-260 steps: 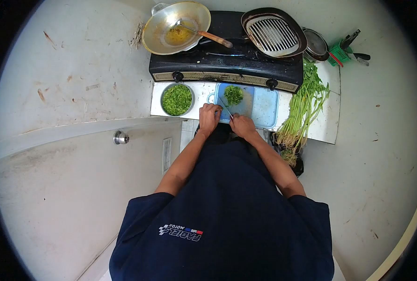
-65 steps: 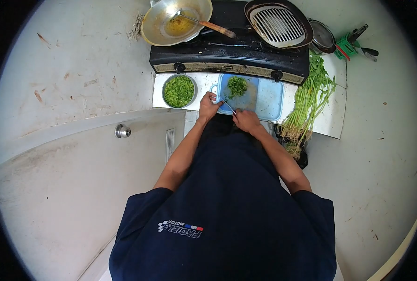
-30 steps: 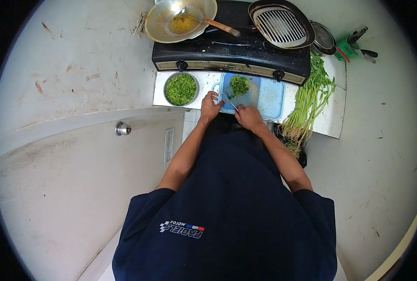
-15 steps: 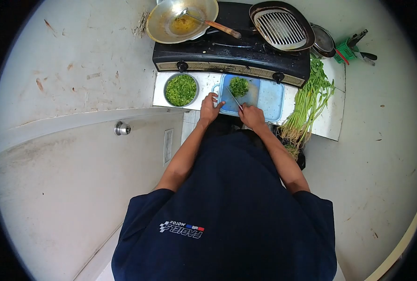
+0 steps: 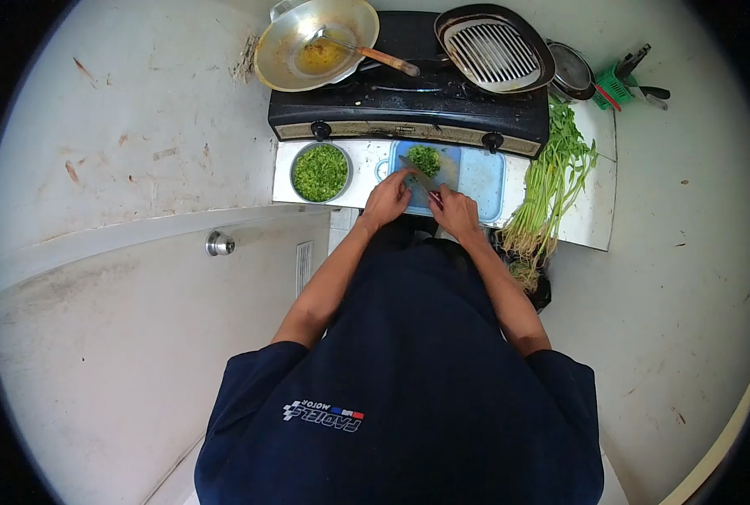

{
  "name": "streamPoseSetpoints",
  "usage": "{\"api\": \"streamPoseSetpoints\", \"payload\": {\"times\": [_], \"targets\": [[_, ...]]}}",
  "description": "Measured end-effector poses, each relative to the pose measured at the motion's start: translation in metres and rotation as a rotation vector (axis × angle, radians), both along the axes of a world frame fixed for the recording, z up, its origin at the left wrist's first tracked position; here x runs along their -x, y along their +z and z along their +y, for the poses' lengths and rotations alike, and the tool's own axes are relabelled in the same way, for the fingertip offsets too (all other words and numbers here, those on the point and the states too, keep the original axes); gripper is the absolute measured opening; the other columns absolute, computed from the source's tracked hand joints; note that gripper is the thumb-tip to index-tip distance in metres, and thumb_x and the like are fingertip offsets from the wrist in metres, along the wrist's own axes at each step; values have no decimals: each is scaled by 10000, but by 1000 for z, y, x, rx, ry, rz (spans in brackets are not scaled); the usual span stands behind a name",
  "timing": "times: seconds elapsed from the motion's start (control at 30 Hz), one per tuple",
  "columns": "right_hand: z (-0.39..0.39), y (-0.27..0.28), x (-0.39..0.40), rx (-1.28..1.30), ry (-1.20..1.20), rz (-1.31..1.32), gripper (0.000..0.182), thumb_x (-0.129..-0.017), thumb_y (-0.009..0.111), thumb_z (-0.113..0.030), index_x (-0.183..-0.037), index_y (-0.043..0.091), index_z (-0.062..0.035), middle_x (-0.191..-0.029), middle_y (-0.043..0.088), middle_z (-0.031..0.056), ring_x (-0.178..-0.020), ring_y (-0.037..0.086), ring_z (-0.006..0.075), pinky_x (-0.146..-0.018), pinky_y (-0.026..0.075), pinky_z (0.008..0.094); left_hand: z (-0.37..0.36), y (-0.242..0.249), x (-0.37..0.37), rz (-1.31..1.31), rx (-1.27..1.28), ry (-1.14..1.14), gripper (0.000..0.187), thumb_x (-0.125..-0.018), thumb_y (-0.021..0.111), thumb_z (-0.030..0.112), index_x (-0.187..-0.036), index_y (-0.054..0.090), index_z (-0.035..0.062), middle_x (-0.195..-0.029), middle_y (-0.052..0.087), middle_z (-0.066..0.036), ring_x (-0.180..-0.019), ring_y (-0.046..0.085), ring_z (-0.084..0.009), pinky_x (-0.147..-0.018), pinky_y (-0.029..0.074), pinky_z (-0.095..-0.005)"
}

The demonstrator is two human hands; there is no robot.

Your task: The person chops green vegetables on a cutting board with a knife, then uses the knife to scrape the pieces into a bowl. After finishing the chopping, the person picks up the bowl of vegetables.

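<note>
Close to the tabletop's [image 5: 371,198] front edge, a person's left hand [image 5: 388,202] and right hand [image 5: 457,211] work over the near rim of a light blue cutting board [image 5: 482,181], the torso just behind them. Ahead of both hands, a black stove [image 5: 409,103] borders the board's far side, leaving little room forward; to the right hand's right, the board's pale section offers bare space. Left of the left hand, a strip of tabletop separates the board from a round bowl [image 5: 320,172] of chopped greens. The right hand grasps a knife [image 5: 419,177], its fingers covering much of the handle; the left hand is bent beside the blade, and whether it grips anything cannot be told. Beyond it, a wok [image 5: 318,50] meets the top of the view. The blade slants forward and left, its tip beside a heap of cut greens [image 5: 425,158] on the board's darker blue section, just ahead of the hands. The heap is dark green, finely cut and loosely mounded. Well right of the right hand lie long-stemmed greens [image 5: 552,181], roots overhanging the edge.
</note>
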State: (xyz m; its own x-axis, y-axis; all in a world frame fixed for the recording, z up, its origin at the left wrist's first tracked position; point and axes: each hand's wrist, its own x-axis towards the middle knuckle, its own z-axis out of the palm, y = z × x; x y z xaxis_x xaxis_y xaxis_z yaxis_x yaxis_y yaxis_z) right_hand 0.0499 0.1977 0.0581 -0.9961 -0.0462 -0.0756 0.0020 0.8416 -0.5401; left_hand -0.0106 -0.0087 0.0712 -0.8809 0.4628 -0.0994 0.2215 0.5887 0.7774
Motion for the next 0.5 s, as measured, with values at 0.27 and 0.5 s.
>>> {"api": "streamPoseSetpoints", "payload": {"times": [0.27,0.5], "targets": [[4,5,-7,36,-19,-37,280,-892,709,-265,-1016,620,-30,-861,731,209,-774,720,411,-699,578,507,7,-5,10,-79,71,-36,600,-836,689,80,-1406,528,175,-772,650,-125,-751,681,-326,-702,551,-457],[7,2,-8,59,-11,-10,278,-887,718,-257,-1017,617,-32,-845,726,209,-760,716,409,-689,576,497,0,-4,9,-123,62,-15,684,-838,681,75,-1482,483,190,-755,636,-114,-735,676,-312,-707,548,-437]]}}
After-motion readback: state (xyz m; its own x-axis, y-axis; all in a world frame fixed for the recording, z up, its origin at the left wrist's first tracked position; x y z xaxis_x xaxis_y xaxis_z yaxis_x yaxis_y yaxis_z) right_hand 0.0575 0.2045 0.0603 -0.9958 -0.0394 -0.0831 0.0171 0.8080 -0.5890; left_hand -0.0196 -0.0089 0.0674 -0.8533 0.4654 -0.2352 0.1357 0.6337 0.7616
